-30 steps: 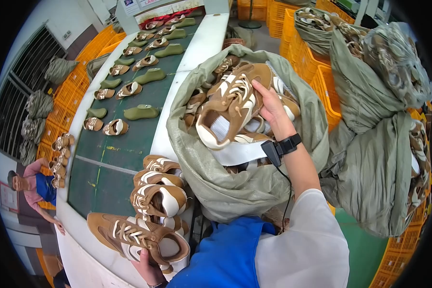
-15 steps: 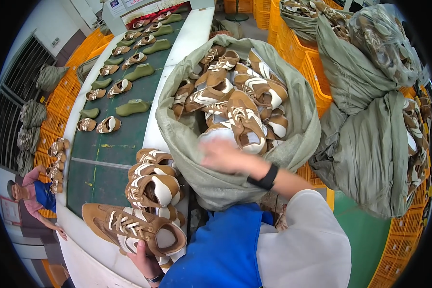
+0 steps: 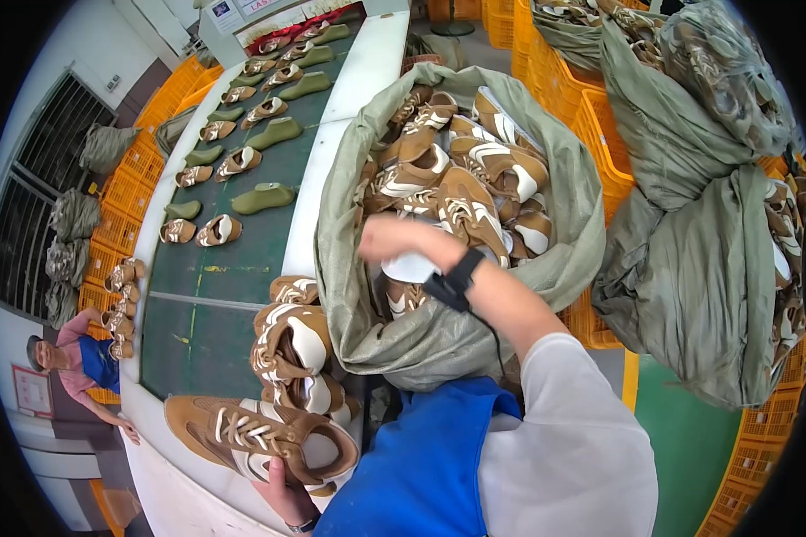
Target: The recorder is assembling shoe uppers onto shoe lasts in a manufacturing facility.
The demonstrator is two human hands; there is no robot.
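In my left hand [image 3: 282, 492], low on the left, is a brown and white laced sneaker [image 3: 242, 430], gripped from below near its heel with the toe pointing left. My right hand [image 3: 398, 240] reaches over the near left part of a large grey-green woven sack [image 3: 569, 215]. Its back faces up and its fingertips are hidden, so I cannot tell whether it grips anything. Inside the sack lie many brown and white sneaker uppers [image 3: 466, 210], heaped together. A white sole or lining patch shows just under the right wrist. More uppers [image 3: 291, 345] are stacked beside the sack's left side.
A green conveyor belt [image 3: 215, 331] with white borders runs away on the left, carrying rows of green shoe lasts [image 3: 264, 199] and uppers. A co-worker [image 3: 76, 362] stands across it. Orange crates [image 3: 604, 148] and filled sacks [image 3: 690, 277] crowd the right side.
My right hand has moved farther and slightly left over the sack, with the wrist now raised. My left hand still holds the sneaker. The whole view has shifted a little.
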